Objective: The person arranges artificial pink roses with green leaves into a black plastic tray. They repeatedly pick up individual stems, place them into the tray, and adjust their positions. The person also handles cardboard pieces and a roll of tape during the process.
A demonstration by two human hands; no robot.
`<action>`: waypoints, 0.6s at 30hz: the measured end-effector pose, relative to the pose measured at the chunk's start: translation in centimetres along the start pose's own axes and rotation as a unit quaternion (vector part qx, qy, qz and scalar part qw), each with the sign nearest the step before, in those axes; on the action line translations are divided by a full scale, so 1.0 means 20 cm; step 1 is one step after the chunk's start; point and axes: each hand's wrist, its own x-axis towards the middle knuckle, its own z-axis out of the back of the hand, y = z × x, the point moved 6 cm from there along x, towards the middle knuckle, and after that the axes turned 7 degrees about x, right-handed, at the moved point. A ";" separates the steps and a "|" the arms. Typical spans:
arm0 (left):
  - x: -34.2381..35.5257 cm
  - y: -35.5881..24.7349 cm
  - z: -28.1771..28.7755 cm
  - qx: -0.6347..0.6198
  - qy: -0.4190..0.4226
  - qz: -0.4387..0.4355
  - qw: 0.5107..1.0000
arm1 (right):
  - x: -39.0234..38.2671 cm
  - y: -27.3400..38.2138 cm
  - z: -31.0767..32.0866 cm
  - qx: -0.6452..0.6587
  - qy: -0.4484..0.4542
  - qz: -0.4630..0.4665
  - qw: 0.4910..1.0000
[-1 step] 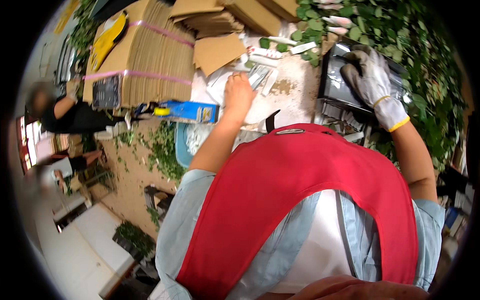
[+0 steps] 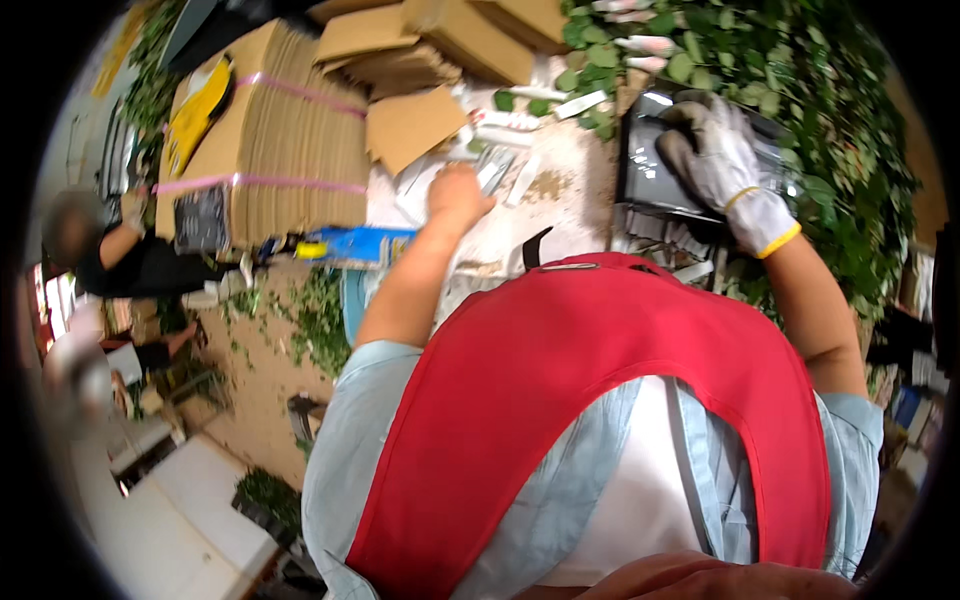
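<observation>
My left hand point(image 2: 460, 197) is bare and closed, its fingers curled at the edge of white paper pieces point(image 2: 412, 192) on the worktable. Whatever those fingers hold, if anything, is hidden. Close by lie a grey-and-white strip point(image 2: 492, 170) and a narrow white strip point(image 2: 523, 180). On the right, my right hand point(image 2: 715, 150), in a white work glove with a yellow cuff edge, rests on a glossy dark box point(image 2: 650, 170). Its thumb is spread from the other fingers, which lie across the top.
A strapped stack of brown cardboard point(image 2: 300, 130) stands at the left, beside a blue box point(image 2: 365, 243). More cardboard point(image 2: 470, 40) lies behind. Leafy stems point(image 2: 840, 150) crowd the right side. A person in dark clothes point(image 2: 150, 260) is at the far left.
The fingers of my left hand have gone from stretched over the paper pieces to curled. My right hand stays on the dark box. The whole view has shifted slightly.
</observation>
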 end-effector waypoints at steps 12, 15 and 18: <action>-0.22 -0.42 0.20 -0.721 0.325 -0.022 0.612 | 0.03 0.03 0.05 0.080 -0.012 0.016 0.997; -0.08 -0.58 0.33 -0.495 0.206 -0.184 0.824 | 0.03 0.03 0.05 0.078 -0.008 0.008 0.997; 0.03 -0.64 0.39 -0.464 0.153 -0.229 0.842 | 0.04 0.02 0.06 0.084 -0.001 0.003 0.996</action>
